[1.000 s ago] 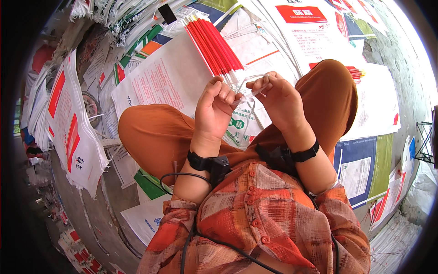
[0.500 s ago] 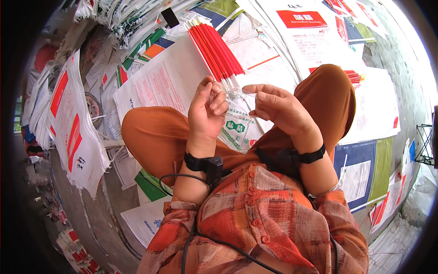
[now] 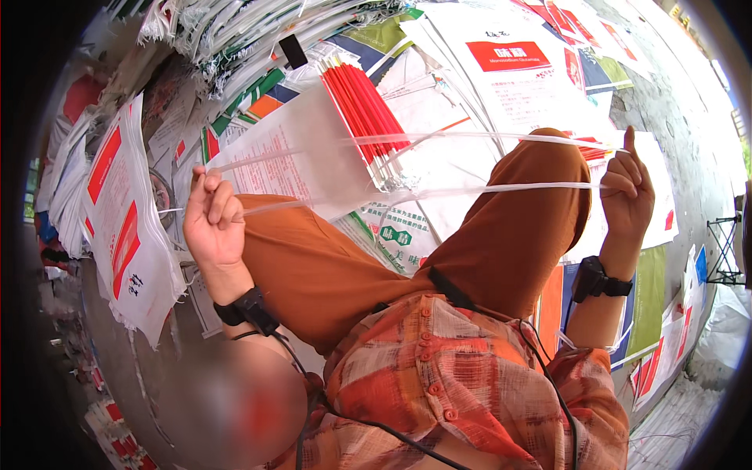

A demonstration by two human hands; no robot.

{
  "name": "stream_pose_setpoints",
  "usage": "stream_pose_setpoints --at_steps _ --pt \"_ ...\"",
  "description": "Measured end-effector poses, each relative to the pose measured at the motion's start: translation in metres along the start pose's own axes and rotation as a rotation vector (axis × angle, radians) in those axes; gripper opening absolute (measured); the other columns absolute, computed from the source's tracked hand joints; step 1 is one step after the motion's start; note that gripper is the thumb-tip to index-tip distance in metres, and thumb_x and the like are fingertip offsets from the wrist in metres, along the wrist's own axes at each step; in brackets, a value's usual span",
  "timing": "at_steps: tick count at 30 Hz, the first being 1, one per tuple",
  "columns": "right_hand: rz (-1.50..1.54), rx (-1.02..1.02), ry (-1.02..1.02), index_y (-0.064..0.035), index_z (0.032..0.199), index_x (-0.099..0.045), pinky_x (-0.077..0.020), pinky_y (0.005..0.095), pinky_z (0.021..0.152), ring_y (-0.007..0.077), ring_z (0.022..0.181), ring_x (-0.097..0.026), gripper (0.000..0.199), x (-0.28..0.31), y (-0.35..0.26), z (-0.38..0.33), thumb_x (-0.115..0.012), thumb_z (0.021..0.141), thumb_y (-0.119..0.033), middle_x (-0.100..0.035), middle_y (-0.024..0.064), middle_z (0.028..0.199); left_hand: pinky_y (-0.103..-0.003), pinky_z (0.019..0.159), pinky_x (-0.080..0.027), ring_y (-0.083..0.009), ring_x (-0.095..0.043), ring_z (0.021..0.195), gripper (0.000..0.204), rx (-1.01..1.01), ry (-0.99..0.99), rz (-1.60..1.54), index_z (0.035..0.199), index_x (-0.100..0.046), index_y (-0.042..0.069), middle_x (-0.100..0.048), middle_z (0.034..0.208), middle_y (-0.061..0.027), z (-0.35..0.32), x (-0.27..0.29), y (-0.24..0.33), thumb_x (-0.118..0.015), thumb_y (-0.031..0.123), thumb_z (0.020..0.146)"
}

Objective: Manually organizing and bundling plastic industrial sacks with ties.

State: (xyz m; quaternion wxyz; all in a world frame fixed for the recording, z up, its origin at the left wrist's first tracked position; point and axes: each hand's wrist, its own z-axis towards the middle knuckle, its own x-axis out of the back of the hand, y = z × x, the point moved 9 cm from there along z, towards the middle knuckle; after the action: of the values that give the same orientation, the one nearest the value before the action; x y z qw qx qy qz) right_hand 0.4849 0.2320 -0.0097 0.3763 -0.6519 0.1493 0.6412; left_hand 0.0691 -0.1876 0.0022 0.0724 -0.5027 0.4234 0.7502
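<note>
Left hand (image 3: 214, 227) and right hand (image 3: 629, 192) are curled round a pale plastic strip (image 3: 540, 186), already stretched wide, while thin red strips (image 3: 364, 110) are left unheld.

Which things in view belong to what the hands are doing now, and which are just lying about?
In use:
- left hand
- right hand
- pale strips stretched between them

Apparently just lying about:
- red bundle, beyond the knees
- printed white sacks, far left
- small black rectangular object
</note>
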Motion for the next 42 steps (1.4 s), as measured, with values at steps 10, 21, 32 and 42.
stream_pose_setpoints --at_steps 10,21,32,42 --pt "-0.475 0.425 0.305 -0.0006 0.15 -0.032 -0.0409 0.0188 0.054 0.008 0.054 -0.033 0.046 0.089 -0.238 -0.04 -0.039 0.104 0.003 -0.038 0.0208 0.158 -0.017 0.04 -0.025 -0.0016 -0.036 0.052 0.014 -0.31 0.557 0.846 0.112 -0.062 0.004 -0.062 0.089 -0.0036 -0.058 0.132 0.193 -0.053 0.007 0.102" --pt "-0.895 0.764 0.695 -0.0026 0.138 -0.049 -0.0536 0.0273 0.079 0.0146 0.073 -0.056 0.035 0.178 -0.38 -0.094 -0.04 0.104 -0.001 -0.056 0.0165 0.144 -0.033 0.089 -0.049 -0.0187 -0.064 0.098 0.025 -0.534 0.956 1.982 0.116 -0.067 0.006 -0.07 0.11 -0.006 -0.12 0.133 0.278 -0.051 0.01 0.097" --pt "-2.435 -0.519 1.02 -0.0121 0.14 -0.055 -0.054 0.0401 0.093 0.0286 0.103 -0.068 0.043 0.199 -0.283 -0.069 -0.054 0.099 -0.026 -0.071 0.014 0.117 -0.041 0.101 -0.046 -0.031 -0.061 0.117 0.031 -0.222 0.551 2.875 0.126 -0.065 0.012 -0.064 0.13 -0.0124 -0.072 0.11 0.201 -0.057 0.023 0.098" --pt "-2.378 0.163 -0.365 -0.0066 0.128 -0.063 -0.0511 0.0371 0.095 0.0311 0.114 -0.064 0.036 -0.054 0.04 0.006 -0.064 0.092 -0.007 -0.064 0.0124 0.128 -0.041 0.107 -0.041 -0.0319 -0.055 0.122 0.032 0.162 -0.691 1.998 0.122 -0.064 0.003 -0.063 0.126 -0.0141 -0.01 -0.061 -0.117 -0.063 0.017 0.093"
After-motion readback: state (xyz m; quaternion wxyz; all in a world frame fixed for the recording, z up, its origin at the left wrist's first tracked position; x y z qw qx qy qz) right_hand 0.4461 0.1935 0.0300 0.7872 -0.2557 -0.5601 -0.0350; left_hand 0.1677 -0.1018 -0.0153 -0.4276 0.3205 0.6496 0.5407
